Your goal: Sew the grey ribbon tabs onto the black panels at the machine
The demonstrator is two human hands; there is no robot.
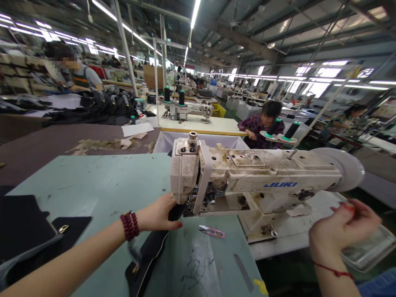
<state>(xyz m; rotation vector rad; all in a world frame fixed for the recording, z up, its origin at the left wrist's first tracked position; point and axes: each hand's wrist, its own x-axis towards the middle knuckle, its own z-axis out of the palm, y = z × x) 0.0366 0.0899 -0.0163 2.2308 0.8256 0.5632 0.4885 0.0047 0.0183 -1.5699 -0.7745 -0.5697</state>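
My left hand (161, 212), with a dark red bead bracelet at its wrist, is closed on a black fabric strip (151, 255) at the machine's needle area. The strip has a pale edge line and trails toward me over the pale green table; its far end is hidden under the hand and machine head. A white JUKI sewing machine (247, 169), stained on top, stands over the table. My right hand (346, 227) is raised off the table, below the handwheel (343, 169). Its fingers are curled in, and whatever they may hold is hidden.
Pink-handled thread snips (213, 232), loose dark threads (198, 266) and a grey metal strip (243, 272) lie on the pale green table (102, 181). Black pieces with a gold clasp (63, 228) are at left. A co-worker (262, 123) sits beyond the machine.
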